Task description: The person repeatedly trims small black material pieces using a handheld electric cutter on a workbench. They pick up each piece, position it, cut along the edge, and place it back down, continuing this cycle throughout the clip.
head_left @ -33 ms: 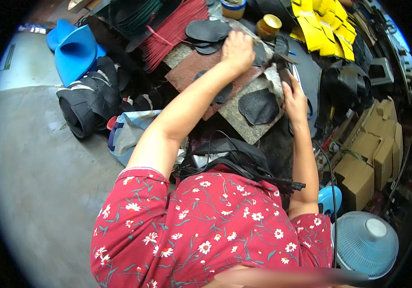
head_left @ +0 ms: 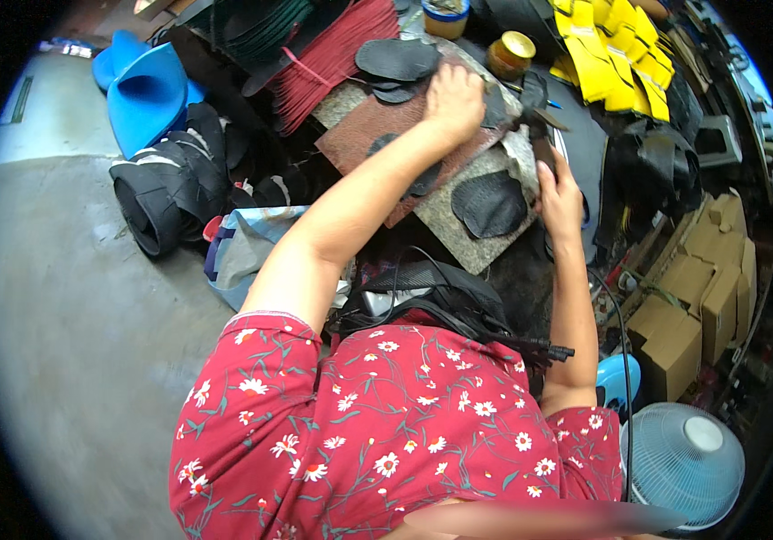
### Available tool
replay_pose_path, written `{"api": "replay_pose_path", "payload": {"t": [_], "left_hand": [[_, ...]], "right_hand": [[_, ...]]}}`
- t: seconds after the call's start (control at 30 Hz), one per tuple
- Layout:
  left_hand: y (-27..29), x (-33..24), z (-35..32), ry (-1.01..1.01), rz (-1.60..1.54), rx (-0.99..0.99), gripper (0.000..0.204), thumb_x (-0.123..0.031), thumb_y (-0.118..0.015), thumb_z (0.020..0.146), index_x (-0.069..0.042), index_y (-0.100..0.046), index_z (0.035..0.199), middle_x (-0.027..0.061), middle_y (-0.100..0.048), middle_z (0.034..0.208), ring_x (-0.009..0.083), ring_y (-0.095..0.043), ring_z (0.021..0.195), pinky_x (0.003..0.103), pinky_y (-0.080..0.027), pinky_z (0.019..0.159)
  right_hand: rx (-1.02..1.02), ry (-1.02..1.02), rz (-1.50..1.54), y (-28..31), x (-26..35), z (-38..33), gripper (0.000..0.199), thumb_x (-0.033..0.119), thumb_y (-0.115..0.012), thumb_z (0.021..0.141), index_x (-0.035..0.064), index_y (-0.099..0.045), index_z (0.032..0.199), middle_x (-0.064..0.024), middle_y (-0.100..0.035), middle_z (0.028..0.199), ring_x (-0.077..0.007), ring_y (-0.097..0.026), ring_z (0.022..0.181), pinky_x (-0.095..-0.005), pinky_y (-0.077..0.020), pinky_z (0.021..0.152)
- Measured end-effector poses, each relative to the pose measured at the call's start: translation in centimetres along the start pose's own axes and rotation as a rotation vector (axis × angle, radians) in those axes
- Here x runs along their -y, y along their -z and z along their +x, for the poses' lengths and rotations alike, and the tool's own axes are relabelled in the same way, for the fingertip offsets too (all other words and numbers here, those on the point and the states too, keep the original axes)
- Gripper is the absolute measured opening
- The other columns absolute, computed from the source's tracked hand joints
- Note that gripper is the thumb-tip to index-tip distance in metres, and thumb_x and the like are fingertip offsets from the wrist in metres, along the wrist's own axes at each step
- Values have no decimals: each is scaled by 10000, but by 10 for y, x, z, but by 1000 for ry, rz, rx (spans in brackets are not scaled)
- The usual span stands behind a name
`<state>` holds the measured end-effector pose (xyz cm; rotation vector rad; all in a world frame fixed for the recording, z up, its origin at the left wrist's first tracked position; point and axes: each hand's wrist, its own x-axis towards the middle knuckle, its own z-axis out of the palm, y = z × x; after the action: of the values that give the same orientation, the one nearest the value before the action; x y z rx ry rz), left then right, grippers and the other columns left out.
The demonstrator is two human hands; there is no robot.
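My left hand (head_left: 456, 97) rests over a reddish-brown board (head_left: 340, 142), its fingers curled down and their tips hidden. A small black piece (head_left: 494, 108) lies against its right side. On the board just beyond, flat black rounded pieces (head_left: 395, 59) are stacked, and other dark pieces (head_left: 422, 176) show partly under my left forearm. My right hand (head_left: 562, 200) is closed round the dark handle of a hammer (head_left: 541, 135), held right of the board. Nearest to it, a black rounded piece (head_left: 489, 205) lies on a speckled stone slab (head_left: 469, 247).
Bundled red strips (head_left: 323, 72), a yellow jar (head_left: 511, 56) and a blue-banded tub (head_left: 445, 18) stand beyond the boards. Yellow pieces (head_left: 602, 54) lie far right. Cardboard (head_left: 674, 306) and a fan (head_left: 688, 463) are at right; blue sheets (head_left: 145, 99) and black rolls (head_left: 166, 189) at left.
The whole view has shifted slightly. My left hand's fingers look a little more spread over the same spot. The hammer in my right hand has moved only a little.
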<state>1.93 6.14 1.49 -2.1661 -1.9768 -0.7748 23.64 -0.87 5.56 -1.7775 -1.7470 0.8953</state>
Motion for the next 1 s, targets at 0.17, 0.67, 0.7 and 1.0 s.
{"api": "replay_pose_path", "payload": {"t": [0.17,0.67,0.7,1.0], "left_hand": [[-7,-2,-2,-16,-126,-51,228,-122,-645,773,-35,-510,935,156,-560,949,348,-545,931,472,-443,810],[102,93,29,229,42,-129,418,-148,-719,715,12,-483,1020,245,-521,1036,438,-505,988,488,-443,851],[105,92,25,172,78,-218,404,-144,-716,716,13,-481,1005,253,-523,1007,445,-514,957,492,-449,835],[65,-54,-79,-182,-270,643,543,-390,-781,712,-42,-477,996,192,-653,875,376,-648,872,460,-522,716]], "right_hand": [[-25,-65,269,13,-12,-17,419,273,-578,961,107,-534,1343,3,-530,625,-61,-467,486,-246,-401,456],[-71,-52,369,28,-24,-32,385,233,-579,964,66,-549,1309,19,-526,651,-39,-448,488,-208,-380,451],[-68,-53,388,29,-26,-33,389,235,-579,963,62,-546,1310,20,-526,651,-39,-449,488,-208,-380,450],[-60,-53,372,25,-33,-40,425,264,-599,951,65,-541,1323,22,-528,648,-43,-467,499,-215,-393,455]]}}
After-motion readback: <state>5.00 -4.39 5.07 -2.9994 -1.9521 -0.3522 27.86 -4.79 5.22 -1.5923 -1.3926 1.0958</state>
